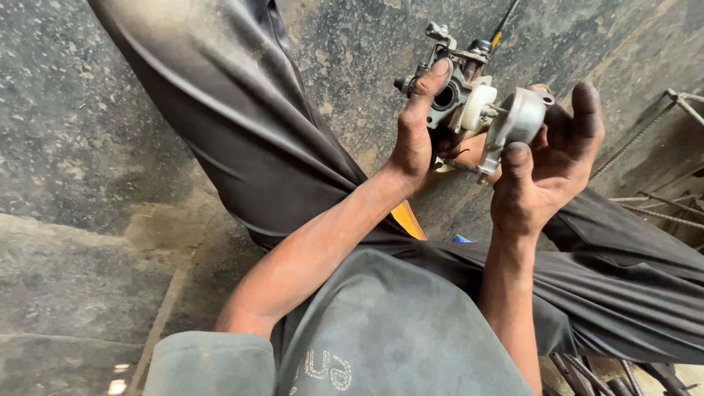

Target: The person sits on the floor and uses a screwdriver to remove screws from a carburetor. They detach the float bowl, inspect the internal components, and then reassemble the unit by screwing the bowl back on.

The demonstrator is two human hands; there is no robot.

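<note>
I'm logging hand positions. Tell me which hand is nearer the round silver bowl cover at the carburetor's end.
Right. The right hand grips the silver bowl cover directly, thumb on its lower edge. The left hand holds the carburetor body beside it, thumb by the round bore.

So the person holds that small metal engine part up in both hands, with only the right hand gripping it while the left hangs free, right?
Not quite. The head view shows both hands gripping the metal engine part: the left hand clasps its body, thumb by the round opening, and the right hand holds the bowl end.

No packages, labels, signs or screens anywhere in this shot, just pale lettering on a grey shirt (381,337).
</note>
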